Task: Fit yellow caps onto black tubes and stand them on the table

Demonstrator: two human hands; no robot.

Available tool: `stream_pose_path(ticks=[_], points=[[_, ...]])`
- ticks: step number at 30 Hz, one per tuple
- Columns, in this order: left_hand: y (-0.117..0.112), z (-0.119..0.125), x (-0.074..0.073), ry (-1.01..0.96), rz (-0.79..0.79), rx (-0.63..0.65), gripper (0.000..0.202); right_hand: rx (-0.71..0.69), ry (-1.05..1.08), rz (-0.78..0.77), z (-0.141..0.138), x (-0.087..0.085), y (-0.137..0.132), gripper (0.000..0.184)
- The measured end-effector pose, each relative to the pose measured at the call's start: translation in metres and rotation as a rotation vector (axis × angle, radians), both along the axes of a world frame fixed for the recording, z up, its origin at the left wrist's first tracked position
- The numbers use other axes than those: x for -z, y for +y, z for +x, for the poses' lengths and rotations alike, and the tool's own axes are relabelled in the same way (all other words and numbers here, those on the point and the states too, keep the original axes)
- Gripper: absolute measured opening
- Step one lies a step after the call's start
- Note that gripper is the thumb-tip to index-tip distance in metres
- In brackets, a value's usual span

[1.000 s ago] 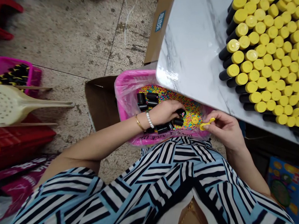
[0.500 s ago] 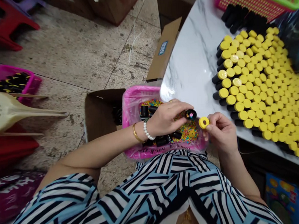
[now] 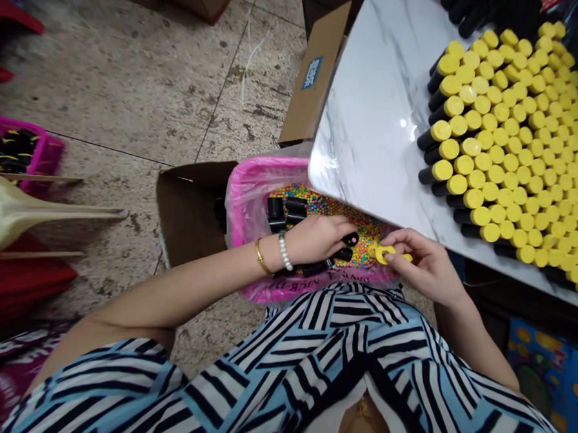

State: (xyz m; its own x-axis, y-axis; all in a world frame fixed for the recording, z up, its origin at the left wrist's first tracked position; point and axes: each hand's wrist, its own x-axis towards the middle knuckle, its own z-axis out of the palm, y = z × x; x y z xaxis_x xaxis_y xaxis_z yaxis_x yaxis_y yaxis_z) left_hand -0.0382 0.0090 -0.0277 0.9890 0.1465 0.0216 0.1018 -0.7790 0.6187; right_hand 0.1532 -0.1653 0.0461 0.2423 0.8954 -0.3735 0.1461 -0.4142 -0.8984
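White marble-pattern tabletop [image 3: 374, 89] fills the upper right, out past both hands, and it's crammed with black tubes topped by yellow caps [image 3: 498, 141], packed tight with the caps facing up toward the camera. A speckled stone floor [image 3: 117, 77] is seen off to the left of the grip, with a pale plastic strainer paddle [image 3: 8, 218] and a pink basket of black parts [image 3: 5, 154] out there, well apart from the hands. A brown cardboard box [image 3: 192, 208] is seen just left of the left hand, and a striped blue-and-white top [image 3: 278, 372] is seen right below both arms.

Directly under the hands, a pink plastic basin [image 3: 254, 199] is lined with a clear bag and filled with multicoloured beads [image 3: 327, 205]. Loose black tubes [image 3: 275, 207] are scattered on the beads around the left hand [image 3: 314, 238], which is curled into a narrow grip, with a black tube [image 3: 351, 239] held in its fingers above the basin. A pearl bracelet [image 3: 285, 252] and a gold bangle [image 3: 261, 257] are worn on that wrist.

Over the basin's near right corner, a yellow cap [image 3: 385, 255] is pinched in a narrow grip by the thumb and fingertips of the right hand [image 3: 430, 267], just beside the left hand's tube but not touching it.
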Motion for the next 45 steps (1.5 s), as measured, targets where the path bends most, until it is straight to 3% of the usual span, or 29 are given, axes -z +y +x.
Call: stream_pose_path(ticks=[2,5,9,14,18,23,27,31,33,36,39,45], points=[[-0.002,0.006,0.015,0.152,0.111,0.015,0.026,-0.015,-0.006,-0.024,0.002,0.007,-0.003,0.019],[-0.006,0.019,0.026,0.224,0.242,0.086,0.02,0.04,-0.032,-0.008,0.006,0.011,-0.007,0.018],[-0.015,0.031,0.029,0.234,0.303,0.17,0.017,0.031,-0.063,0.019,0.008,0.008,-0.013,0.016],[-0.025,0.038,0.032,0.252,0.31,0.184,0.015,-0.045,-0.087,0.028,0.009,0.008,-0.022,0.016],[-0.025,0.037,0.037,0.236,0.261,0.166,0.017,-0.031,-0.067,0.033,0.012,0.008,-0.028,0.016],[-0.01,0.024,0.039,0.169,-0.001,0.076,0.03,0.042,-0.051,0.021,0.015,0.001,-0.032,0.017],[0.001,0.011,0.025,0.018,-0.214,0.019,0.032,0.16,0.042,0.036,0.015,-0.003,-0.03,0.022],[0.005,0.006,-0.012,-0.204,-0.417,0.036,0.032,0.23,0.131,0.082,0.013,0.001,-0.017,0.021],[0.008,0.009,-0.032,-0.336,-0.417,-0.009,0.031,0.244,0.176,0.126,0.01,0.005,-0.004,0.022],[0.019,0.021,-0.052,-0.437,-0.269,-0.164,0.03,0.298,0.251,0.216,0.004,0.009,0.021,0.024],[0.035,0.035,-0.055,-0.379,-0.146,-0.329,0.029,0.355,0.287,0.294,0.0,0.009,0.048,0.027],[0.047,0.046,-0.048,-0.324,-0.146,-0.396,0.029,0.262,0.262,0.245,0.004,0.006,0.082,0.027]])
